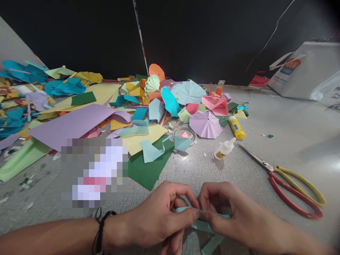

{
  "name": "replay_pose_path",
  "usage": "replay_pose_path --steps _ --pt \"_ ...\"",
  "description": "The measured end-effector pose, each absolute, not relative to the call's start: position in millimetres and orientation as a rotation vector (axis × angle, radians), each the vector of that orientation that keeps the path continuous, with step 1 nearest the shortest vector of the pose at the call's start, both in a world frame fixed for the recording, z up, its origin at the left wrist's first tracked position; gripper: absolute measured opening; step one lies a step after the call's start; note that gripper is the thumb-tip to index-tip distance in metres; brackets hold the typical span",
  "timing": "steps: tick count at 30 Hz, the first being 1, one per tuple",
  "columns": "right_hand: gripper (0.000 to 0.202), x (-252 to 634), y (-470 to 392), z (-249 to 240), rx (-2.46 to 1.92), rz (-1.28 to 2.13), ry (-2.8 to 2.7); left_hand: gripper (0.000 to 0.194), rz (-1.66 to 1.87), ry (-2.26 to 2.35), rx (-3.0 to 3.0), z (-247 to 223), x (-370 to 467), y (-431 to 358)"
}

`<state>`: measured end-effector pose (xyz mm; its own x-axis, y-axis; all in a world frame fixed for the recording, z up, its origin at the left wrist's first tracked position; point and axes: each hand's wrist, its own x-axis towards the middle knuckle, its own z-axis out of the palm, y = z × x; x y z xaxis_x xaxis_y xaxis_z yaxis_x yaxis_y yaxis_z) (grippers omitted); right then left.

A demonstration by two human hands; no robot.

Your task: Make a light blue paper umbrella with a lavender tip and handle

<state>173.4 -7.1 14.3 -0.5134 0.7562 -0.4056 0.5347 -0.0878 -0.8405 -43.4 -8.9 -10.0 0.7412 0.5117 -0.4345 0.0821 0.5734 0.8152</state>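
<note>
Near the bottom middle, my left hand (170, 212) and my right hand (225, 209) meet, thumbs and forefingers pinched on a narrow light-blue paper strip (203, 225). One end of the strip hangs below the right hand. A black cord bracelet circles my left wrist. Beyond the hands lie a dark green sheet (148, 173) and light-blue paper scraps (152, 152). To the right stands a small white glue bottle (224, 148) with a pointed nozzle. Scissors (268, 166) with one red and one yellow handle lie beside my right hand, blades pointing away.
Coloured paper heaps across the back and left, including a purple sheet (71, 124) and a pleated lilac disc (205, 124). A yellow glue stick (236, 127) and a tape roll (196, 136) lie before it. A white bag (305, 71) stands back right against a dark wall.
</note>
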Motion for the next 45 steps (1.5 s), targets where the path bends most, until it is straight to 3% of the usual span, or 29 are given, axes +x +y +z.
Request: replay_pose_path --steps 12,18,24,29,45 --pt "0.011 185.3 1.0 13.9 -1.209 2.028 -1.654 0.043 0.508 0.615 0.951 -2.7 -49.2 -9.0" --pt "0.009 189.4 8.9 14.1 -1.032 2.150 -1.494 0.031 0.948 0.941 1.446 1.8 -48.7 -8.8" --pt "0.010 185.5 13.4 14.5 -1.064 2.094 -1.515 0.015 1.200 0.802 1.969 1.7 -52.3 -5.2" --pt "0.009 185.0 15.1 10.3 -1.072 2.085 -1.507 0.045 1.236 0.560 2.387 -3.0 -53.5 -10.3" --pt "0.017 187.7 13.6 10.6 -1.005 2.064 -1.444 0.045 1.223 0.446 2.798 -8.1 -54.7 -13.5"
